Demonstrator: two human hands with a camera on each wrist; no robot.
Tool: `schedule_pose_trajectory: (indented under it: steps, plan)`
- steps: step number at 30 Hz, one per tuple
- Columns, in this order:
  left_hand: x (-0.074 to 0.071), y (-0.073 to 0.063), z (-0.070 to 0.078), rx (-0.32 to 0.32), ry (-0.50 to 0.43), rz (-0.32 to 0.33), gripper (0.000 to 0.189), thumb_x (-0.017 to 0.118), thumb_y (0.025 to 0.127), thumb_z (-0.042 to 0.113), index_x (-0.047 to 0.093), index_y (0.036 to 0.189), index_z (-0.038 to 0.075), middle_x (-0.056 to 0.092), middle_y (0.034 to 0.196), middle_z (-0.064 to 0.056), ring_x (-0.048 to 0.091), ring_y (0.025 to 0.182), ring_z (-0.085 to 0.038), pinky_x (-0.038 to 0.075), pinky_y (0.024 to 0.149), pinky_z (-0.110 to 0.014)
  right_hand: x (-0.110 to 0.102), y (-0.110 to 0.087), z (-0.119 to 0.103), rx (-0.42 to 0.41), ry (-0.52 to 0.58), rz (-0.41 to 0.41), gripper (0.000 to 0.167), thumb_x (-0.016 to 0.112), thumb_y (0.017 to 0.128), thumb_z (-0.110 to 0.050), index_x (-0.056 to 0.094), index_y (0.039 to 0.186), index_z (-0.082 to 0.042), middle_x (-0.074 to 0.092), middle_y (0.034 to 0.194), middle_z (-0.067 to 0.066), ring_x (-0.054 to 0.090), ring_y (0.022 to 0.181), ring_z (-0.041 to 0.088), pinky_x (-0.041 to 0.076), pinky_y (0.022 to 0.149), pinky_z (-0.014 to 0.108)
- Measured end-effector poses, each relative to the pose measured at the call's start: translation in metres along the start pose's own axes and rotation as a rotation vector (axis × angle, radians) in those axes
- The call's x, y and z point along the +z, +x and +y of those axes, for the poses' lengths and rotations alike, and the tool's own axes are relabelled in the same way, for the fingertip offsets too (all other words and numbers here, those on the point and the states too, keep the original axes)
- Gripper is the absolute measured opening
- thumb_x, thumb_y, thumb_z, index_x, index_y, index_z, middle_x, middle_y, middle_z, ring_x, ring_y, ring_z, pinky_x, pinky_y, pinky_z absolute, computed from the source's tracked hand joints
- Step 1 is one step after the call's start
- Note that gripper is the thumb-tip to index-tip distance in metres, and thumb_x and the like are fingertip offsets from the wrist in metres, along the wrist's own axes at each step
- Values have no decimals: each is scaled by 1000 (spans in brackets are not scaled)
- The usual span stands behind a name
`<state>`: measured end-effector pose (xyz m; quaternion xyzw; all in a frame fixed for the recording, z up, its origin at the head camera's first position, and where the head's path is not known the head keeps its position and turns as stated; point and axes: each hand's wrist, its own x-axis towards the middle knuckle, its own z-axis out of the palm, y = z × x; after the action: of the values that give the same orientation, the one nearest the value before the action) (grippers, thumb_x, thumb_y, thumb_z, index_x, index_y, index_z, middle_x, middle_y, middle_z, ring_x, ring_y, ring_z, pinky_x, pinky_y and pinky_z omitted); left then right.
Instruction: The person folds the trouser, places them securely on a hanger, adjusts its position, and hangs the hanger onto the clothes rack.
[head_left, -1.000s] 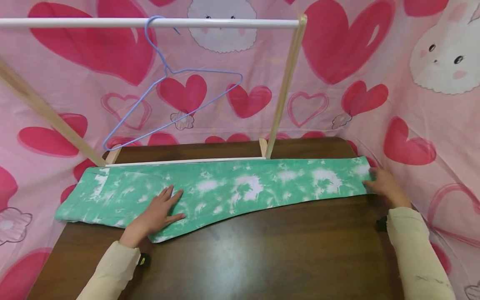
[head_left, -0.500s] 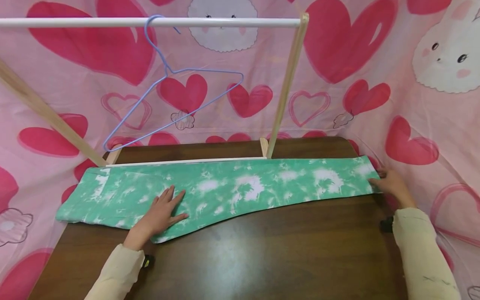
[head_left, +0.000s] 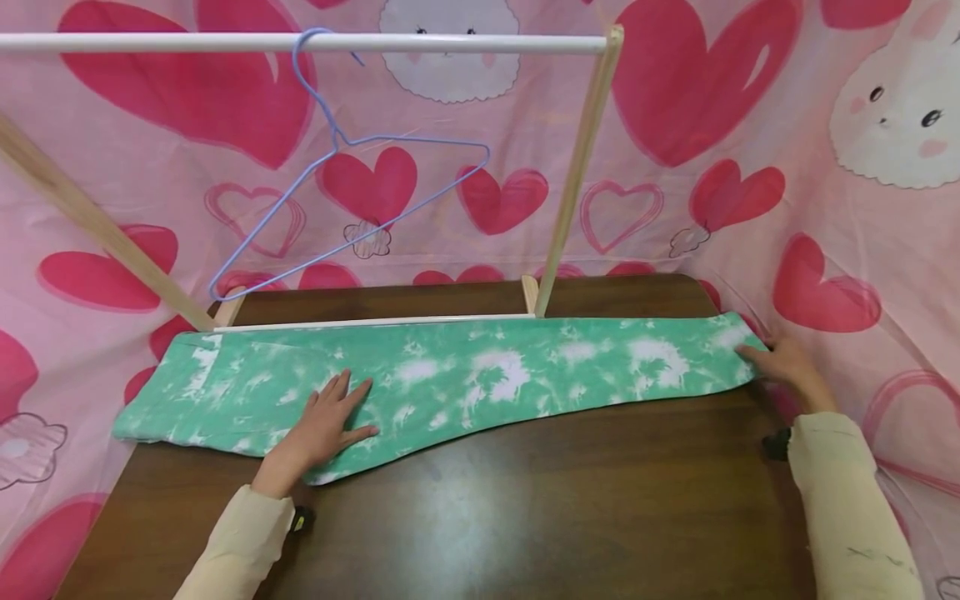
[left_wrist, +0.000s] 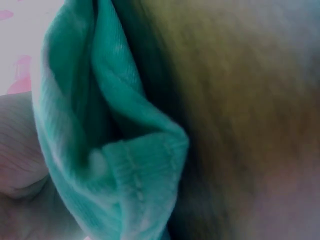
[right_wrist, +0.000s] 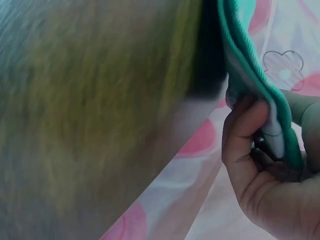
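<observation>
A pair of green and white tie-dye trousers [head_left: 450,375], folded lengthwise, lies flat across the table. My left hand [head_left: 322,421] rests on the wider part with its fingers spread and straight. In the left wrist view the layered, stitched edge of the trousers [left_wrist: 145,165] shows beside that hand [left_wrist: 20,150]. At the narrow leg end, my right hand [head_left: 787,371] grips the hem. The right wrist view shows the fingers of this hand [right_wrist: 250,175] curled under the layered hem [right_wrist: 265,95], with the thumb on the other side.
Behind the trousers stands a rack with a white top rail [head_left: 465,43] and wooden posts [head_left: 577,175]. A blue hanger [head_left: 337,150] hangs from the rail. Brown table [head_left: 540,492] surface shows in front. Pink heart-printed cloth [head_left: 720,108] surrounds the table.
My right hand has shifted slightly right at the leg end, and the hem's lower corner now curves upward. My left hand has slid a little to the right and stays on the trousers.
</observation>
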<state>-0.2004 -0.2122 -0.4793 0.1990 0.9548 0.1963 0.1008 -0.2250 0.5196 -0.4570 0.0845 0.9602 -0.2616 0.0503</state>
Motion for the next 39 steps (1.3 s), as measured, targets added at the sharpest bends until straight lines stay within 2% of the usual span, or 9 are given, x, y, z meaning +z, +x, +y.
schedule_pose_trajectory:
  steps: [3,6,9,16,22,26,29,34,39]
  plan:
    - [1,0,0,-5,-6,6,81,72,94,40,36,157,3,19,162,-36,16,148,-57,14,113,-77,-1,-1,-7,6,27,-2,46,53,102,-32,64,85,10,60,66,3,56,66,20,48,58,34]
    - [1,0,2,-10,5,10,80,72,94,39,36,156,3,20,161,-36,18,148,-56,15,113,-76,0,-2,-15,-11,60,21,46,54,103,-30,62,96,15,58,68,0,55,67,19,49,57,32]
    - [1,1,5,-19,16,14,80,74,93,37,39,155,2,22,160,-37,21,147,-56,18,112,-76,-1,-4,-26,-65,71,48,46,57,102,-29,61,103,17,58,71,2,52,66,15,48,56,30]
    - [-4,10,11,-58,42,8,80,81,87,34,46,150,-1,31,154,-41,31,142,-58,29,110,-73,-8,-19,-70,-156,80,40,52,60,102,-30,57,125,17,65,86,12,52,68,8,49,58,26]
    - [-2,12,8,-64,43,14,81,82,86,34,46,149,-2,31,154,-41,31,141,-58,31,111,-70,-7,-32,-104,-214,147,104,43,59,103,-28,63,114,13,64,74,2,52,59,6,47,53,25]
    - [-1,12,8,-57,35,19,80,82,87,34,47,149,-2,31,153,-41,31,141,-58,30,111,-70,-2,-35,-123,-265,208,128,38,58,104,-23,66,114,13,67,73,-6,56,59,2,48,52,22]
    - [-2,12,9,-57,29,24,80,82,86,34,47,148,-3,31,153,-41,31,141,-58,30,111,-71,3,-36,-136,-293,256,97,38,57,104,-20,63,123,13,70,78,-5,60,62,1,50,54,20]
    - [-3,11,10,-63,32,18,81,82,86,34,47,148,-3,31,153,-42,32,141,-58,30,111,-71,10,-38,-156,-317,295,35,38,57,104,-16,60,128,14,72,85,6,62,65,2,53,56,22]
    - [-3,11,12,-53,30,23,80,82,86,34,48,147,-4,32,152,-42,32,141,-58,31,110,-71,16,-45,-171,-353,318,18,35,58,105,-18,62,127,9,68,77,0,58,61,7,51,52,25]
